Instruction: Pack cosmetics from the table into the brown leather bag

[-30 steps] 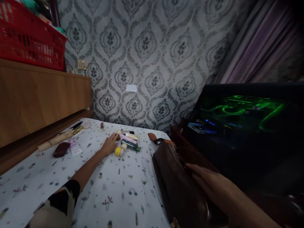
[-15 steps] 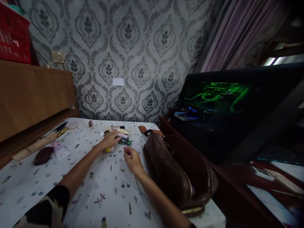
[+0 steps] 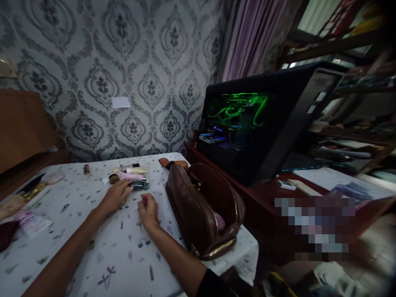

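My left hand (image 3: 116, 194) lies over the cloth with fingers stretched out, its fingertips at a small dark green bottle (image 3: 140, 185). Around it sit a pink tube (image 3: 131, 176), a cream-coloured tube (image 3: 138, 170) and a round olive-toned item (image 3: 113, 178). My right hand (image 3: 149, 211) is curled above the cloth, left of the bag; the inside of its fingers is hidden. A brown leather bag (image 3: 192, 210) stands unzipped beside it, a pinkish rounded thing (image 3: 219, 222) showing inside.
The patterned tablecloth (image 3: 123, 255) covers the table. On its left lie a pink-and-white packet (image 3: 32, 222), a dark red case (image 3: 8, 235) and a small reddish item (image 3: 86, 168). A black computer case (image 3: 287, 115) with green lights stands on the right-hand desk.
My view has turned right, so the table things appear further left and more of the desk shows. My left hand has shifted slightly nearer me relative to the tubes; the right stays curled.
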Motion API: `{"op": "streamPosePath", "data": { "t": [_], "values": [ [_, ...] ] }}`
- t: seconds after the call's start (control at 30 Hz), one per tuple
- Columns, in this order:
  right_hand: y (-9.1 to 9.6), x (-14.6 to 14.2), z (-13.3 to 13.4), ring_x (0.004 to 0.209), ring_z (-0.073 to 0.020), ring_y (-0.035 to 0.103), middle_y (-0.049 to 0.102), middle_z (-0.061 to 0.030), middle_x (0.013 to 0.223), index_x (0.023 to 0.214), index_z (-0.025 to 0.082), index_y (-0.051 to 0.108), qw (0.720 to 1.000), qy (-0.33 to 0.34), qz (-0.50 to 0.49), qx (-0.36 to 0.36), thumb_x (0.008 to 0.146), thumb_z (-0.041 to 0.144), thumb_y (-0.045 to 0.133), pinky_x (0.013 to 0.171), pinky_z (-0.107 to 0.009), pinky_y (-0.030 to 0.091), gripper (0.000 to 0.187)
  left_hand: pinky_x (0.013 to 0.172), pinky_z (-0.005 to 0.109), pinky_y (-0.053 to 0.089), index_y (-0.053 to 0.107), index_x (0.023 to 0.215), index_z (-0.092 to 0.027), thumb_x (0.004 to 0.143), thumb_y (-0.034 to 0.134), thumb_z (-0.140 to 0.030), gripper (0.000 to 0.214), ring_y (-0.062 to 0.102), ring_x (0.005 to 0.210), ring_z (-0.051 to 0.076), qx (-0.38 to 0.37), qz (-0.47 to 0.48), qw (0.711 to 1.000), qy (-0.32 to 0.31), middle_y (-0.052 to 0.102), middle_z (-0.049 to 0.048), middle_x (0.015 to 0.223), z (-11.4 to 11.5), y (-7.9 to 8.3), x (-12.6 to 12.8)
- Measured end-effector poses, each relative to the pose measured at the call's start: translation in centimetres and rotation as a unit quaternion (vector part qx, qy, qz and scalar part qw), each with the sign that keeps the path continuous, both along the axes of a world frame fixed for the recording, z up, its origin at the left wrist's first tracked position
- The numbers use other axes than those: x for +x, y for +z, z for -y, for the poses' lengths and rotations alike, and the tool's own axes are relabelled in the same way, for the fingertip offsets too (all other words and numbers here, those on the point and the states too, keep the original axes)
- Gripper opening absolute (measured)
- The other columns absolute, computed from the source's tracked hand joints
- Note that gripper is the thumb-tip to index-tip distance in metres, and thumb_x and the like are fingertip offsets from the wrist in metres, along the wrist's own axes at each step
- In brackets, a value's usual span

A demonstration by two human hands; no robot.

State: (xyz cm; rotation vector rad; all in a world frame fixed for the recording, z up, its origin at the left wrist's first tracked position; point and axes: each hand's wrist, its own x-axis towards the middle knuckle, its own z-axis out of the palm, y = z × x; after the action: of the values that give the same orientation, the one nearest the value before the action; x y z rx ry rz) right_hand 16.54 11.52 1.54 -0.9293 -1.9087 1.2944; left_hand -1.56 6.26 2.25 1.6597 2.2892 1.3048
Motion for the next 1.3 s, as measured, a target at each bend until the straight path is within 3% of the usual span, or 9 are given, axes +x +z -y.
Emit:
{"op": "streamPosePath", "data": {
  "t": [0.17,0.33,0.43,0.6,0.83,1.07,1.23,1.3],
  "values": [
    [-0.1,0.2,-0.2,0.098,-0.0214,0.062,0.065,-0.0065,0.105,0.104,0.02,0.061,1.0,0.021,-0.004,0.003,0.08,0.01,0.052,0.095,-0.035,0.049,0.028,0.112,0.043,0.037,0.064,0.117,-0.019,0.086,0.033,-0.072,0.069,0.052,0.127,0.028,0.074,0.101,0.991,0.048,0.063,0.0094,0.13,1.0,-0.1,0.0],
    [-0.7,-0.4,-0.8,0.095,-0.0223,0.062,0.065,-0.0057,0.101,0.104,0.021,0.06,1.0,0.024,-0.009,-0.014,0.08,0.012,0.049,0.084,-0.035,0.053,0.028,0.096,0.044,0.05,0.066,0.11,-0.016,0.082,0.034,-0.079,0.076,0.057,0.121,0.031,0.125,0.191,0.968,0.102,0.066,0.0127,0.123,1.5,-0.3,-0.7],
    [-0.8,-0.3,-0.8,0.094,-0.0221,0.062,0.065,-0.007,0.101,0.103,0.019,0.06,0.999,0.033,-0.02,-0.013,0.08,0.012,0.049,0.086,-0.035,0.052,0.026,0.087,0.042,0.054,0.069,0.101,-0.016,0.078,0.041,-0.08,0.074,0.06,0.115,0.032,0.157,0.236,0.952,0.119,0.069,0.0135,0.116,1.4,-0.5,-1.0],
    [-0.9,-0.5,-0.5,0.095,-0.0217,0.061,0.064,-0.0083,0.099,0.1,0.017,0.061,0.998,0.056,-0.037,-0.013,0.078,0.012,0.049,0.091,-0.034,0.048,0.026,0.078,0.037,0.056,0.067,0.095,-0.015,0.08,0.046,-0.073,0.063,0.062,0.11,0.029,0.234,0.295,0.909,0.18,0.069,0.0137,0.11,1.3,-1.2,-2.5],
    [-1.1,-3.8,-0.1,0.079,-0.0199,0.062,0.064,-0.0029,0.087,0.096,0.02,0.062,0.994,0.083,-0.054,-0.045,0.072,0.02,0.052,0.069,-0.03,0.052,0.026,0.071,0.032,0.055,0.061,0.09,-0.014,0.094,0.043,-0.057,0.047,0.065,0.088,0.019,0.295,0.376,0.848,0.227,0.067,0.0079,0.094,1.4,-2.5,-5.3],
    [-1.8,-3.4,0.8,0.085,-0.0213,0.061,0.063,-0.0078,0.098,0.101,0.019,0.06,0.987,0.091,-0.127,0.048,0.074,0.02,0.049,0.079,-0.034,0.051,0.03,0.072,0.033,0.055,0.063,0.093,-0.013,0.095,0.053,-0.048,0.037,0.064,0.08,0.015,0.294,0.379,0.853,0.204,0.066,0.0037,0.089,1.0,-3.5,-5.4],
    [-1.6,-2.7,1.0,0.068,-0.0188,0.059,0.06,-0.0012,0.074,0.086,0.02,0.055,0.971,0.158,-0.119,0.132,0.081,0.022,0.046,0.065,-0.03,0.048,0.01,0.074,0.034,0.054,0.064,0.09,-0.013,0.093,0.054,-0.053,0.041,0.065,0.084,0.017,0.296,0.358,0.863,0.198,0.067,0.0049,0.089,1.2,-3.7,-5.1],
    [-1.4,-2.5,1.3,0.071,-0.0186,0.06,0.062,-0.0015,0.076,0.084,0.02,0.057,0.963,0.197,-0.105,0.149,0.082,0.02,0.047,0.067,-0.029,0.049,0.01,0.073,0.034,0.054,0.065,0.088,-0.014,0.088,0.055,-0.06,0.047,0.065,0.086,0.019,0.297,0.353,0.865,0.196,0.068,0.0063,0.088,1.2,-3.7,-5.1]
  ]
}}
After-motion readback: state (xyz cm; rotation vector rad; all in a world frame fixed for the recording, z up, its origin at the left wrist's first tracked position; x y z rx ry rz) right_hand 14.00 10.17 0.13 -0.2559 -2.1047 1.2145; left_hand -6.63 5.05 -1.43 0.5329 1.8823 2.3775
